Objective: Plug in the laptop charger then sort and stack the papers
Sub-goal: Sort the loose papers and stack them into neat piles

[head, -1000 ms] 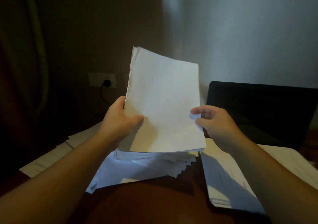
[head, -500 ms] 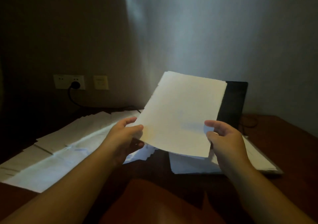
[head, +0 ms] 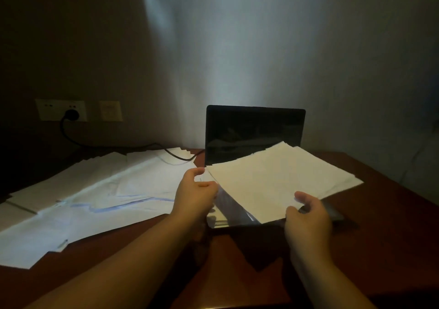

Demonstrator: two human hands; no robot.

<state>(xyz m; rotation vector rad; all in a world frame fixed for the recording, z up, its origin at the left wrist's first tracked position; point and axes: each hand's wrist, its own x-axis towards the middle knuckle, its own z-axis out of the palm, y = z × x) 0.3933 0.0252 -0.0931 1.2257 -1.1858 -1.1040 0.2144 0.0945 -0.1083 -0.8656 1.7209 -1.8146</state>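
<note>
head view: a dim room, a dark wooden table [head: 384, 204] against a pale wall [head: 261, 47]. an open laptop [head: 255, 133] stands toward the far edge of the table, its screen black and upright. a sheaf of papers [head: 280, 180] lies tilted over the laptop's keyboard area, its far corners fanned out unevenly and its right part reaching past the laptop toward the right edge of the table.

the right hand [head: 308, 216] is at the near corner of that sheaf; thumb above, fingers curled under, its grip pinching the paper edge. the left hand [head: 196, 194] is just beside the sheaf's left edge, fingers loosely curled and the thumb apart from them, grip spread; whether any fingertip touches the paper cannot be told. both bare forearms reach in from the near edge.

on the left half of the table a broad spread of loose sheets [head: 99, 190] lies overlapping, running from the far edge down toward the near left corner, with some stepped edges.

on the wall at the left a wall socket [head: 61, 110] holds a black charger plug [head: 72, 114]. its cable [head: 118, 145] drops, runs along the far edge of the table and over the loose sheets toward the laptop's left side. a second pale wall plate [head: 110, 110] sits just beside the socket.
</note>
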